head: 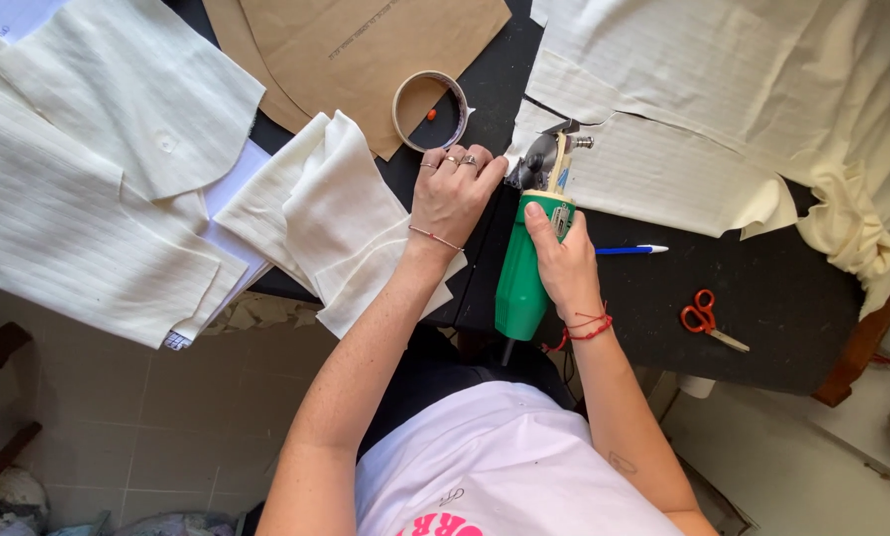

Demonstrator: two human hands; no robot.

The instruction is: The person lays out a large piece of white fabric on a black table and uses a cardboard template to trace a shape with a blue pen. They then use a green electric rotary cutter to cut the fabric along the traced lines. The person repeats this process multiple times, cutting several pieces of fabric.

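My right hand [562,258] grips a green electric rotary fabric cutter [522,283] with its metal blade head [539,159] pointing away from me, at the edge of a cream fabric sheet [663,169]. My left hand [452,194] rests flat on the black table [762,288], fingers together, beside the cutter head and next to a cut cream fabric piece [321,213]. It holds nothing. Rings and a thin bracelet show on the left hand, red string on the right wrist.
A tape roll [401,99] lies on brown paper patterns [366,50] at the back. Stacked cream fabric pieces [98,189] fill the left. A blue-and-white pen [632,250] and orange-handled scissors [708,320] lie at the right. A wooden chair edge [862,347] stands far right.
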